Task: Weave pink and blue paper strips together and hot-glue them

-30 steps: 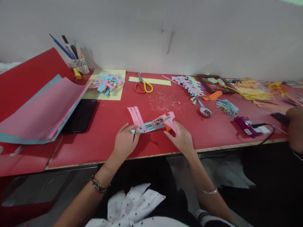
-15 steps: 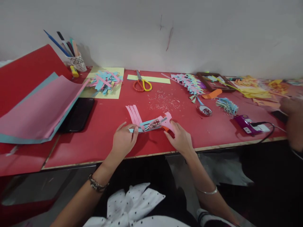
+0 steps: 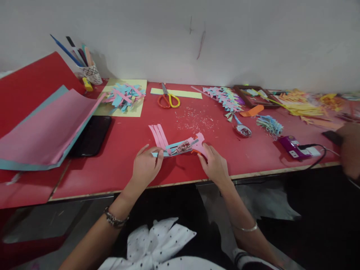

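Observation:
My right hand (image 3: 215,162) is closed round the handle of a pink glue gun (image 3: 199,144) with an orange trigger. Its nozzle end points left, toward the strips by my other hand. Between thumb and fingers, my left hand (image 3: 147,165) pinches the left end of a light blue paper strip (image 3: 156,154). Several pink paper strips (image 3: 159,135) stick up and away beside it, meeting the blue ones near the nozzle. Whether the nozzle touches the paper, I cannot make out.
Scissors (image 3: 168,100), small shavings (image 3: 197,119), a spoon (image 3: 242,129) and a braided paper piece (image 3: 222,98) lie behind. At left are cut strips (image 3: 125,96), a phone (image 3: 91,135) and coloured sheets (image 3: 50,127). A purple socket box (image 3: 294,148) and another person's hand (image 3: 350,146) are right.
My hands and the glue gun stay almost in place; the fingers at the trigger have shifted slightly. The other person's hand at the right has moved down.

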`<state>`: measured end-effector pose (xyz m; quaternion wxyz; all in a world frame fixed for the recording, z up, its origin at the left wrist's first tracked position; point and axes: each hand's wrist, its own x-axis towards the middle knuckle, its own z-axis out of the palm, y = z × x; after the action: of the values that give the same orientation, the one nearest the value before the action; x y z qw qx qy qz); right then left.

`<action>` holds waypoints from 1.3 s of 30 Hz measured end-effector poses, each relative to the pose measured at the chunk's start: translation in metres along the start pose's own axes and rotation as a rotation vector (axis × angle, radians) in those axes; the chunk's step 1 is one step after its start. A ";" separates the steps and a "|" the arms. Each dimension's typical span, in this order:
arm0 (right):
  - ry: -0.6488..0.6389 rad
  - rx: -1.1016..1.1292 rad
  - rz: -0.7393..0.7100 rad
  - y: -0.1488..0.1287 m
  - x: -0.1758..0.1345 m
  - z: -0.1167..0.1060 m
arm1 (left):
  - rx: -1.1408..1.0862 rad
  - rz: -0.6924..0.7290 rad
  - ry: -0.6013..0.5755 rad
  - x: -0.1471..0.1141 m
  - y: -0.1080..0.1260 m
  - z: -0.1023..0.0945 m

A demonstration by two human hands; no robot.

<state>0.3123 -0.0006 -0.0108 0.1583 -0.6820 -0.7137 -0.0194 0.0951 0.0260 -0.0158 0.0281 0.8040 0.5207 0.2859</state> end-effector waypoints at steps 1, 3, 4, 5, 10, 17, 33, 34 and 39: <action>-0.007 -0.003 0.007 0.000 0.000 -0.001 | 0.002 0.000 0.004 0.000 0.000 0.000; -0.013 -0.009 0.023 0.001 0.000 -0.001 | 0.004 -0.003 0.010 0.000 0.000 0.001; -0.009 -0.013 0.030 0.002 -0.001 -0.002 | 0.005 -0.004 0.011 0.000 0.000 0.001; -0.001 -0.015 0.036 0.003 -0.001 -0.002 | 0.005 -0.006 0.011 0.000 0.000 0.001; 0.050 -0.004 0.042 0.009 -0.002 -0.001 | 0.023 0.003 0.000 0.000 0.000 0.000; 0.086 0.010 0.056 0.018 -0.003 -0.002 | 0.022 0.005 -0.010 0.000 0.000 0.000; 0.071 -0.023 0.032 0.019 -0.002 -0.005 | 0.023 0.003 0.009 0.000 -0.001 0.001; 0.072 -0.024 0.027 0.019 -0.002 -0.005 | 0.024 0.002 0.008 0.000 -0.001 0.001; 0.095 -0.040 0.025 0.023 -0.003 -0.004 | 0.020 0.003 -0.002 -0.001 -0.001 0.002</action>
<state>0.3354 -0.0027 -0.0118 0.1784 -0.6924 -0.6962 -0.0639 0.0946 0.0267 -0.0179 0.0202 0.8052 0.5224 0.2799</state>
